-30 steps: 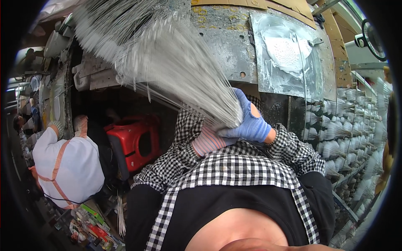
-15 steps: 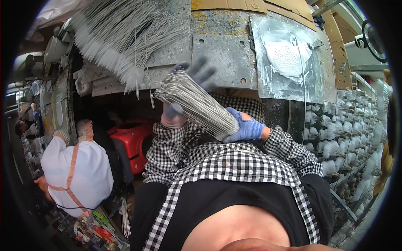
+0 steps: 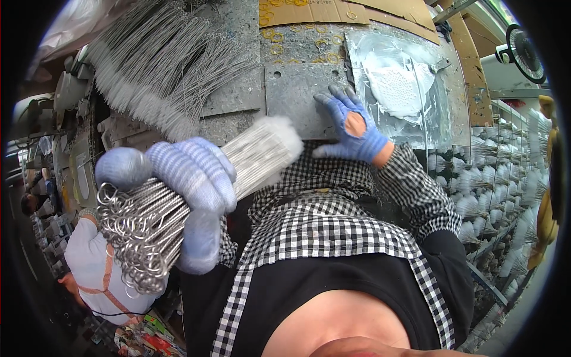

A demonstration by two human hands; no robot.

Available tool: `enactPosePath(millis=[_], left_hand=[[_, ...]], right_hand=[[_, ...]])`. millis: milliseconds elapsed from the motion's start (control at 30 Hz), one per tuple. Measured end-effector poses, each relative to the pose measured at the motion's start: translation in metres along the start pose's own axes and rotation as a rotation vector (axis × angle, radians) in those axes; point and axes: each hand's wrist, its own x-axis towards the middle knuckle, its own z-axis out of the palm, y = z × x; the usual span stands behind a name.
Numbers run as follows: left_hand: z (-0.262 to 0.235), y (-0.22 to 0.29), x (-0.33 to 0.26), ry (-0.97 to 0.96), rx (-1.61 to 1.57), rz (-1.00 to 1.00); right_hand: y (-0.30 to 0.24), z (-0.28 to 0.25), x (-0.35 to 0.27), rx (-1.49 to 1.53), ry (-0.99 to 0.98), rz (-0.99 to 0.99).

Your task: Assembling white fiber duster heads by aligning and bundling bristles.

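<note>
Left hand (image 3: 184,190), blue-gloved, closed tight around a bundle (image 3: 196,184) of wire brushes. Bundle held raised and close to the camera, tilted: looped wire ends (image 3: 137,238) hang low at the left, white bristle tips (image 3: 276,140) point up and right. Fingers wrap over the middle of the stems; thumb sits above the loops.

Right hand (image 3: 352,128), also blue-gloved, open and flat, palm down on the grey metal worktop (image 3: 297,89), fingers spread. It holds nothing. Apart from the bundle, to its right.

Just right of that hand, a plastic sheet (image 3: 398,89) smeared white lies on the worktop. Yellow rubber bands (image 3: 291,41) are scattered at the far edge, by a strip of cardboard (image 3: 333,11).

Upper left: a larger pile of brushes (image 3: 160,71) fanned out on the worktop, bristle ends toward the near edge.

Right rim: racks of finished brushes (image 3: 488,190) in rows. A fan (image 3: 526,53) sits high at the right.

Lower left: another person (image 3: 95,268) in a white top, well below the bundle.
</note>
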Motion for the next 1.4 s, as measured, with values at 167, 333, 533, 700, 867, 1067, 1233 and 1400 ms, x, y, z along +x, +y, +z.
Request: enactPosePath(millis=[167,333,533,700,867,1067,1233,1400], left_hand=[[0.001,-0.027,0.024,-0.106,0.319,0.037],[0.002,-0.086,0.030,0.006,0.446,0.195],[0.015,-0.145,0.059,-0.017,0.602,0.145],[0.022,-0.162,0.066,-0.029,0.318,-0.218],[0.034,-0.159,0.060,-0.091,0.671,-0.024],[0.013,-0.159,0.056,-0.392,0.772,0.098],[0.006,-0.182,0.046,-0.064,0.745,0.098],[-0.006,-0.198,0.051,-0.168,0.745,0.060]], right_hand=[[0.018,0.025,0.029,-0.303,0.016,-0.004],[0.021,0.029,0.013,-0.272,0.006,0.012],[0.056,-0.079,0.038,0.207,0.420,0.040],[-0.032,-0.262,0.123,-0.992,0.879,-0.750],[-0.103,-0.225,0.164,-0.251,0.442,-0.577],[-0.103,-0.182,0.181,-0.130,-0.163,-0.552],[-0.109,-0.185,0.186,0.091,-0.008,-0.904],[-0.104,-0.176,0.186,-0.105,-0.255,-0.625]])
